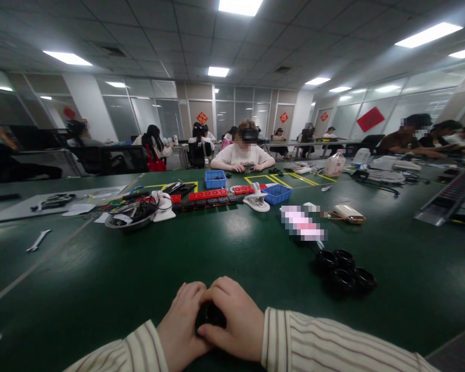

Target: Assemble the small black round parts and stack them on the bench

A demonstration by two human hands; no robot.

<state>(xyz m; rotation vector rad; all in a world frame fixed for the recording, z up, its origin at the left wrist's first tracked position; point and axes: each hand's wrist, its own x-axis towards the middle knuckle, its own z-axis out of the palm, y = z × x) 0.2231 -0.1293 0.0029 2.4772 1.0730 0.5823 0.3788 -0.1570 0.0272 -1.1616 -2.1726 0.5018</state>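
Close to the table's near edge, my left hand (182,323) and my right hand (240,320) are cupped together around a black, rounded, glossy part (210,313). Fingers of both hands curl over it from the two sides, and the right thumb lies across its near side. Most of the part is covered, so its full shape is hidden. To the right of my hands stand several black round hollow parts (341,280), bunched together with their openings upward.
Across the green table (147,279) lie red and black strips (213,193), a white clamp (256,198), a blue bin (278,194), a round tray (129,225) of cables and a wrench (39,241). A blurred pink item (302,223) is at right. A person (244,152) sits opposite.
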